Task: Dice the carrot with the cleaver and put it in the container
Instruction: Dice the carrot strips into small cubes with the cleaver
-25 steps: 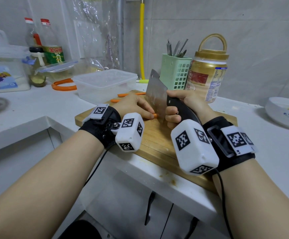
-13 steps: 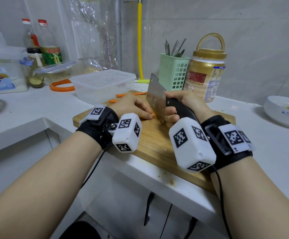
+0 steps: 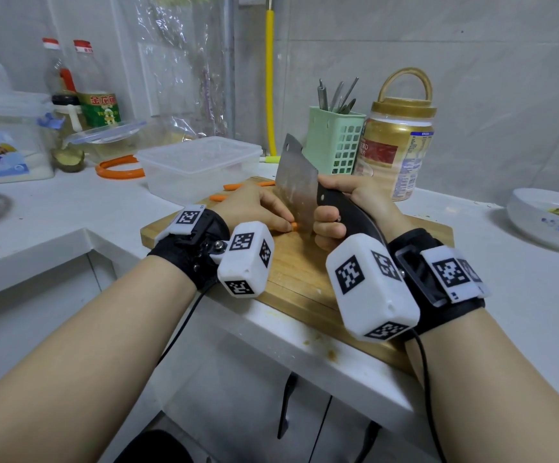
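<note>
On the white worktop (image 3: 71,208), behind the wooden cutting board (image 3: 291,275), the clear rectangular plastic container (image 3: 201,165) looks empty, while the green slotted basket (image 3: 333,142) holds metal utensils. Since half a second ago, little has changed. The right hand (image 3: 345,208) keeps its grip clamped on the steel cleaver (image 3: 296,185); the left hand (image 3: 254,208) presses down the orange carrot strip (image 3: 294,226), mostly hidden beneath curled fingers.

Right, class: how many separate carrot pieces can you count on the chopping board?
3. One carrot piece pokes out beneath the left hand beside the cleaver; two carrot sticks lie at the chopping board's far edge. More may hide under the hand.
</note>
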